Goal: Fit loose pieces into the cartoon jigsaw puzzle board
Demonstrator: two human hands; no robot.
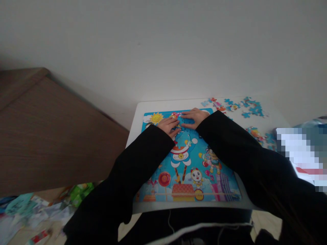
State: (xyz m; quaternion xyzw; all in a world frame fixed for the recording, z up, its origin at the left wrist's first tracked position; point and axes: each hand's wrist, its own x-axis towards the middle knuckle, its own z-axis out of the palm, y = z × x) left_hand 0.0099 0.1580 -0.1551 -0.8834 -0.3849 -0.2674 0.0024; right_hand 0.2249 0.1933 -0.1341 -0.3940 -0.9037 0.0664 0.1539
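A blue cartoon jigsaw puzzle (199,136) lies on a small white table (136,117). Both hands rest on its upper part. My left hand (168,125) lies with its fingers stretched over the puzzle, to the right of the yellow sun picture. Close beside it, my right hand (196,118) has its fingers apart and touching the puzzle near the top edge. The fingertips of the two hands almost meet over a small colourful patch. Any loose piece under the fingers is hidden.
Loose puzzle pieces (255,108) are scattered at the table's back right, and more pieces (255,134) lie by my right sleeve. A brown wooden cabinet (63,136) stands at left. Bags and papers (46,211) litter the floor. A white cable (184,231) crosses my lap.
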